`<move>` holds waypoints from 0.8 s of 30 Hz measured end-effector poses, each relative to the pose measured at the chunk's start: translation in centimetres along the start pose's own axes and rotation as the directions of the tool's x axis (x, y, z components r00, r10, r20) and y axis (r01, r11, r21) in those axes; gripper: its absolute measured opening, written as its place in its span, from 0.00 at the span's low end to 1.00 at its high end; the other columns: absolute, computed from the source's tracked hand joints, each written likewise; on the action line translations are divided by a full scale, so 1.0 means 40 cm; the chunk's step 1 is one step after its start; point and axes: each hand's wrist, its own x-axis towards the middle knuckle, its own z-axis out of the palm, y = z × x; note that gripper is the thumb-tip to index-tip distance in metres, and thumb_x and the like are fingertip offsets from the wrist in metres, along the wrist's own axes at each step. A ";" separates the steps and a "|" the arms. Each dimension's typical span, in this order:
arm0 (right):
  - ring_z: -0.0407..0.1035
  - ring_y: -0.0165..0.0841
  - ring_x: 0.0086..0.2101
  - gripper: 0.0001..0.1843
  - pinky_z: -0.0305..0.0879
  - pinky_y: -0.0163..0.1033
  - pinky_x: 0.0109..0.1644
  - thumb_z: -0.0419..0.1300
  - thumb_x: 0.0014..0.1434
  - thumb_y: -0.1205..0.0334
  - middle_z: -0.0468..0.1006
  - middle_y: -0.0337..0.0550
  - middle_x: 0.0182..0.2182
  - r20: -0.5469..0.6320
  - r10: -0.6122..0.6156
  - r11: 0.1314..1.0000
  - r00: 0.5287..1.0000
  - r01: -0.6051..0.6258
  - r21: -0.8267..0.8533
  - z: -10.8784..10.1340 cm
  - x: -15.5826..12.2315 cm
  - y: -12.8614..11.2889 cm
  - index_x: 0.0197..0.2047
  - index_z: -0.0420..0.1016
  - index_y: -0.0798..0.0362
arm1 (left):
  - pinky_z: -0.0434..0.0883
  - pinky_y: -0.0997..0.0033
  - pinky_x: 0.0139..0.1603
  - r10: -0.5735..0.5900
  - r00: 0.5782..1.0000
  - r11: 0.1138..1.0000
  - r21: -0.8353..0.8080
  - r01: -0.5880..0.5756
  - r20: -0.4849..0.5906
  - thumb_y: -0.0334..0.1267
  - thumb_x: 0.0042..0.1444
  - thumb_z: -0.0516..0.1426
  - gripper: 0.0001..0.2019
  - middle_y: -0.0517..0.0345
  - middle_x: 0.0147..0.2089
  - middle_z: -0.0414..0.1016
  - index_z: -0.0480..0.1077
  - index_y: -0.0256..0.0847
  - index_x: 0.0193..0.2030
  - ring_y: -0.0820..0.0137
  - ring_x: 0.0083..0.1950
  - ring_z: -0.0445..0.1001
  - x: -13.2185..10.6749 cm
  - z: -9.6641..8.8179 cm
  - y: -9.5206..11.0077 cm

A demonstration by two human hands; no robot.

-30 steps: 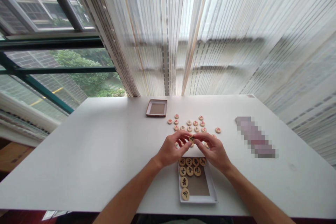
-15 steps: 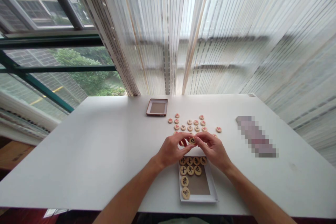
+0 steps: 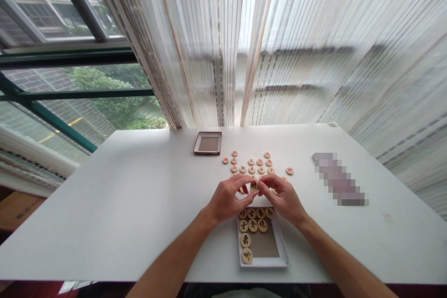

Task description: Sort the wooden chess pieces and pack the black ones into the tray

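My left hand (image 3: 228, 198) and my right hand (image 3: 282, 196) meet above the table, fingertips pinched together on one round wooden chess piece (image 3: 254, 186) with a black character. Just below them lies a shallow white box (image 3: 283, 253) near the table's front edge, holding several black-marked pieces (image 3: 253, 226) in rows along its far end and left side. Beyond my hands, several red-marked pieces (image 3: 260, 162) lie loose on the white table (image 3: 139, 205).
A small dark red box lid (image 3: 208, 143) lies farther back near the curtain. A blurred-out flat object (image 3: 338, 178) lies at the right. Striped curtains (image 3: 279, 42) hang behind the table, a window (image 3: 70, 56) at the left.
Both hands stay pinched on the same piece, almost in place. The view has shifted slightly.
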 end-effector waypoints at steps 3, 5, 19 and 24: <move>0.76 0.33 0.30 0.10 0.73 0.39 0.36 0.60 0.65 0.54 0.78 0.41 0.30 0.003 0.005 1.000 1.000 -0.005 0.005 -0.001 0.000 -0.001 0.39 0.74 0.52 | 0.76 0.68 0.40 0.010 1.000 1.000 -0.006 -0.010 -0.011 0.35 0.59 0.61 0.14 0.52 0.50 0.79 0.73 0.44 0.52 0.70 0.36 0.77 -0.001 0.003 0.000; 0.76 0.33 0.30 0.10 0.73 0.39 0.37 0.60 0.66 0.54 0.78 0.41 0.30 0.005 0.003 1.000 1.000 -0.003 0.007 -0.001 0.001 -0.002 0.39 0.74 0.52 | 0.77 0.68 0.40 0.018 1.000 1.000 -0.005 -0.018 -0.017 0.35 0.59 0.61 0.12 0.52 0.50 0.79 0.74 0.44 0.50 0.70 0.37 0.78 -0.001 0.002 0.000; 0.76 0.33 0.31 0.09 0.74 0.38 0.38 0.57 0.68 0.55 0.78 0.40 0.30 0.019 0.031 0.994 0.999 -0.033 0.103 -0.002 0.000 0.005 0.43 0.73 0.51 | 0.77 0.63 0.52 0.199 0.979 0.977 0.091 -0.194 -0.052 0.34 0.60 0.62 0.06 0.53 0.50 0.81 0.77 0.44 0.44 0.65 0.49 0.80 -0.001 0.005 -0.020; 0.78 0.35 0.37 0.09 0.75 0.40 0.43 0.61 0.65 0.57 0.80 0.42 0.37 0.067 0.014 0.992 0.998 -0.022 0.120 0.002 -0.002 -0.001 0.46 0.74 0.50 | 0.77 0.67 0.43 0.084 0.991 0.996 0.047 -0.080 -0.103 0.36 0.58 0.64 0.07 0.54 0.46 0.82 0.70 0.41 0.32 0.66 0.46 0.81 -0.008 0.007 -0.009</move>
